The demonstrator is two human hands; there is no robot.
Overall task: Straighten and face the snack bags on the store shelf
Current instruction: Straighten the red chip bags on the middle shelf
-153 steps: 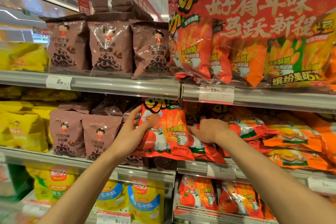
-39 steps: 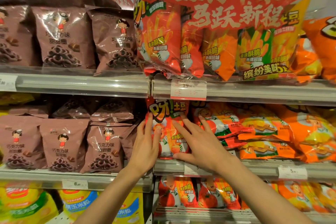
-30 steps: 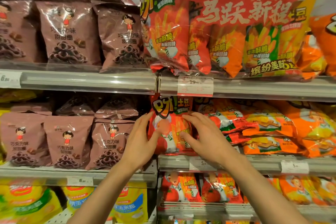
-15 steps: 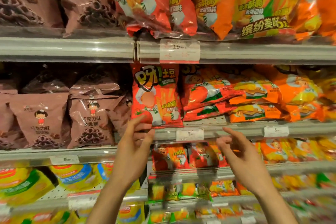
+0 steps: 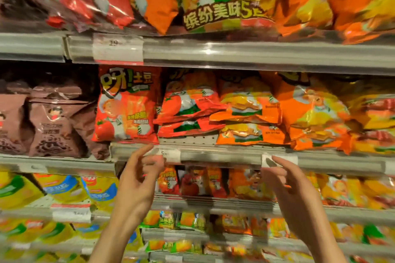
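Frame motion-blurred, lower shelves unreadable. One red tomato-print snack bag [image 5: 126, 105] stands upright, front out, long axis vertical, at left end of grey metal middle shelf [image 5: 213, 151]. Beside it two red bags [image 5: 188, 113] lie flat, stacked. Left hand [image 5: 139, 179] and right hand [image 5: 292, 190]: two, fingers loosely spread, empty, below shelf edge.
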